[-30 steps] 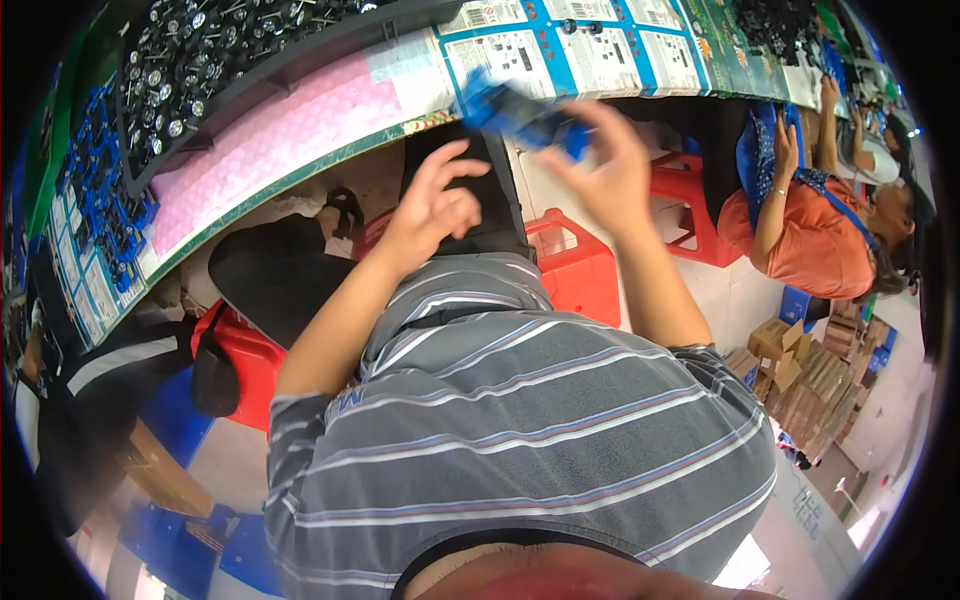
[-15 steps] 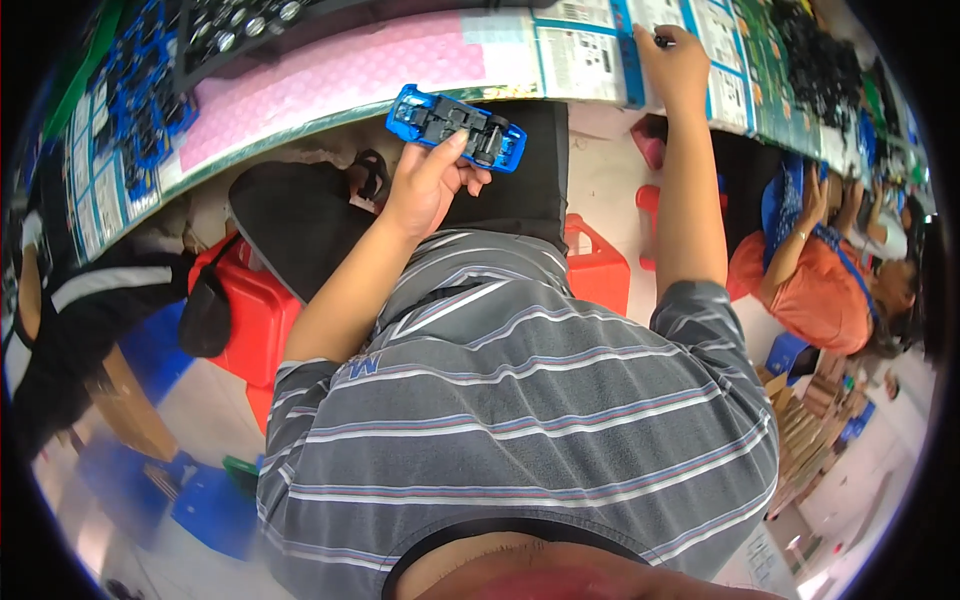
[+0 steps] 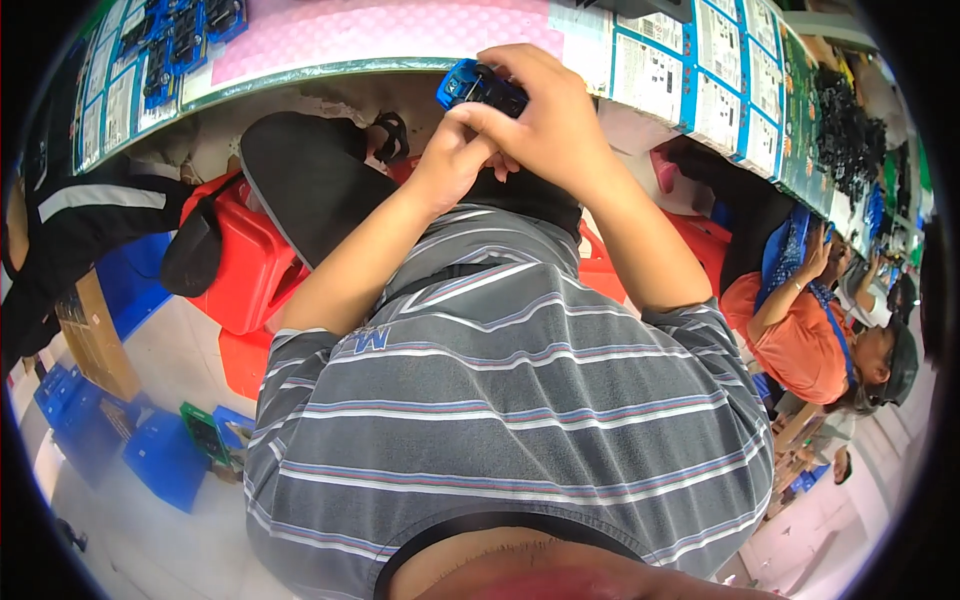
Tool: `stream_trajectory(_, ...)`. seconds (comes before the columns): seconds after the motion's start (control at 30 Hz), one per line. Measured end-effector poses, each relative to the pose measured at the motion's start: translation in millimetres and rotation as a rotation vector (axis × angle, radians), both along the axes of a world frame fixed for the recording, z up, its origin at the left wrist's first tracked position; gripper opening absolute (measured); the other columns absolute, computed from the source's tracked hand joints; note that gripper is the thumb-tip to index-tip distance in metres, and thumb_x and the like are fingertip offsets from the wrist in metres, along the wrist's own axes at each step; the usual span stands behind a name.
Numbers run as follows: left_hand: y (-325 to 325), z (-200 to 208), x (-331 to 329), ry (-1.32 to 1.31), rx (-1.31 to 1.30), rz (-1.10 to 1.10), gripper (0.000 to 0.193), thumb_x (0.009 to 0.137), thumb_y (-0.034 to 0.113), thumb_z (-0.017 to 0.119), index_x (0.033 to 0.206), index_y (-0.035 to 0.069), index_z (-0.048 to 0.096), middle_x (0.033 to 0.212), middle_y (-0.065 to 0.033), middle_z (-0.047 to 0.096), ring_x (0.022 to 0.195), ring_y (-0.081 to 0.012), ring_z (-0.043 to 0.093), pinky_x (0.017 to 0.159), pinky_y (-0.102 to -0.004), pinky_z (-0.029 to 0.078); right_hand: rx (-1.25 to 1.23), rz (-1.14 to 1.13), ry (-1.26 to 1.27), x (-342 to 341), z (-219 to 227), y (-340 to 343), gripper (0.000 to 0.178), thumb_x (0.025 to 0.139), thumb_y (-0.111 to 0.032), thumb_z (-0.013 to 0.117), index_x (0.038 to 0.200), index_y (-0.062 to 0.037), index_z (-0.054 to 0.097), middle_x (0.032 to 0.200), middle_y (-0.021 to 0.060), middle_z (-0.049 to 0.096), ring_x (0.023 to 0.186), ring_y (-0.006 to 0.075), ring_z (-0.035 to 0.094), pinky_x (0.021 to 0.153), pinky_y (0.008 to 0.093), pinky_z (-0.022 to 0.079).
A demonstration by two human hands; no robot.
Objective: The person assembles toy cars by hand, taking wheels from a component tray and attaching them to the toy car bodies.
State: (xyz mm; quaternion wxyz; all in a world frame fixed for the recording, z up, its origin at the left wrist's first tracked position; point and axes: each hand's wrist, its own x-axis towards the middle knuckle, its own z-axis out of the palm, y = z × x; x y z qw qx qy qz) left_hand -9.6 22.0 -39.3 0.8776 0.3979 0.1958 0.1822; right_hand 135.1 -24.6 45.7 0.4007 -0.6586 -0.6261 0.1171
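Note:
A blue toy car [image 3: 458, 88] is held just off the table's near edge, its black underside and wheels facing up. My right hand [image 3: 550, 110] is closed over its right end, with the thumb on the near side and the fingers over the far side. My left hand [image 3: 452, 165] is closed beneath it at the near side, partly covered by my right hand. What the right fingertips press against is hidden. Several more blue toy cars [image 3: 185, 45] lie upside down on the table at the far left.
Pink bubble wrap [image 3: 370, 38] covers the table's middle, with printed sheets [image 3: 650, 75] to its right. A heap of black parts [image 3: 850, 110] lies farther right. Red stools [image 3: 235, 270] and blue bins [image 3: 165, 455] stand on the floor. A co-worker in orange [image 3: 790, 335] sits at the right.
My right hand has come from the table at the right and closed on the toy car. The car has turned slightly, and my left hand now sits partly under my right.

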Motion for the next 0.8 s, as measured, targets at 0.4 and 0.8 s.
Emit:
stream_trajectory(0.4,18.4,12.4,-24.9,-0.097,-0.069,0.205,0.029,0.1,0.024,0.061,0.119,0.002,0.055,0.096,-0.0099,0.068,0.077,-0.0145,0.066,0.065,-0.0271,0.055,-0.113,0.083,0.01,4.9,3.8,-22.8,0.054,0.073,-0.022,0.087,0.116,0.0013,0.065,0.108,0.0177,0.067,0.095,0.0328,0.068,0.084,0.0389,0.054)
stream_trajectory(0.8,31.2,-0.3,-57.2,-0.076,0.07,0.424,0.042,0.101,0.021,0.062,0.134,0.004,0.043,0.12,-0.008,0.063,0.104,-0.0181,0.064,0.09,-0.0333,0.055,0.03,-0.062,0.057,1.8,-11.8,8.9,0.031,0.082,-0.02,0.083,0.102,0.0009,0.071,0.091,0.0123,0.071,0.073,0.0204,0.068,0.068,0.0317,0.054)
